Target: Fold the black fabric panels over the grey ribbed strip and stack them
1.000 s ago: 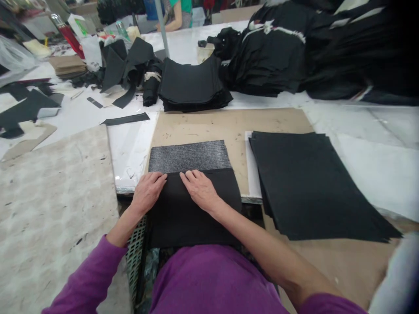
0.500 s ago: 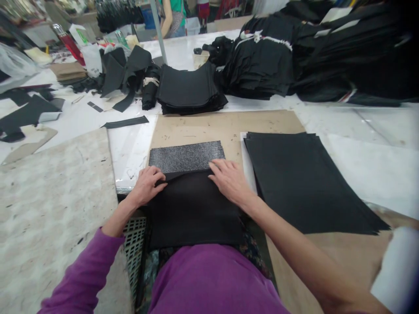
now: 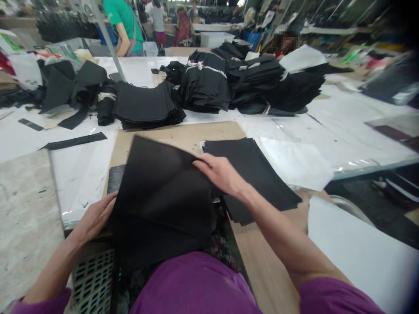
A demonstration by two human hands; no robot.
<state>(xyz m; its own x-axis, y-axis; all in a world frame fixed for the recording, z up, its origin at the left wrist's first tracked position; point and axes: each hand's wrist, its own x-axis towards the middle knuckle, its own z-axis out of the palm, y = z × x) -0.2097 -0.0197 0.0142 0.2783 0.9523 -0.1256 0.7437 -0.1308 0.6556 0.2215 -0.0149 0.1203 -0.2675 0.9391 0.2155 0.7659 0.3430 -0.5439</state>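
Observation:
A black sheet of leather-like material (image 3: 163, 187) is raised and bent over my lap, its upper left corner standing up. My right hand (image 3: 221, 172) pinches its upper right edge between thumb and fingers. At the sheet's left edge, my left hand (image 3: 98, 213) has its fingers closed against the material, with the fingertips partly hidden by it. Behind the sheet a bit of dark speckled panel (image 3: 115, 178) shows on the brown board (image 3: 216, 130). To the right lies a stack of flat black sheets (image 3: 262, 174), near my right forearm.
Curved black pieces (image 3: 144, 102) and a tied black bundle (image 3: 206, 85) stand along the back. A black strip (image 3: 77, 141) lies at left, beside the pale padded board (image 3: 26, 218). White sheets (image 3: 294, 161) are at right, and a plastic crate (image 3: 93, 279) is below. A person in green (image 3: 126, 26) stands beyond.
The black sheet has been lifted and bent, covering most of the speckled panel. My left hand has moved down its left edge; my right hand now pinches the edge. The view has turned right.

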